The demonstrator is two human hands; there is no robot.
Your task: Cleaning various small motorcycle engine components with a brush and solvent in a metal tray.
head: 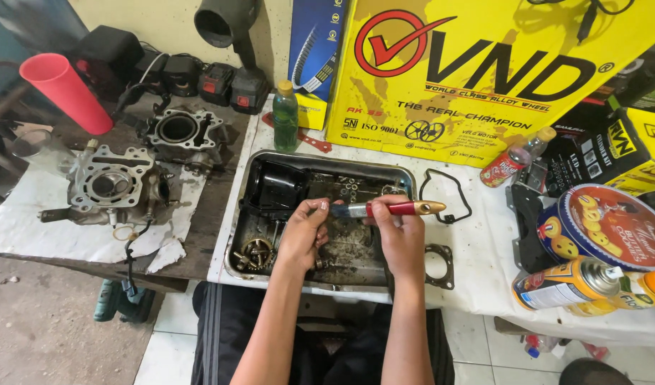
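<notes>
My right hand (401, 235) grips a paintbrush (391, 209) with a red and wooden handle, held level over a metal tray (327, 162). The bristle end points left toward my left hand (304, 232), whose fingers pinch a small part at the brush tip; the part itself is too small to make out. Both hands hover above the oily tray, which holds a black plastic cover (277, 187), gears (256, 251) and several small metal pieces.
Two engine cylinder parts (113, 182) (181, 132) lie on the left bench beside a red cup (67, 91). A green bottle (285, 114), black gasket (445, 192), metal gasket (438, 265), round tin (605, 227), spray can (566, 284) and a big yellow box (484, 71) surround the tray.
</notes>
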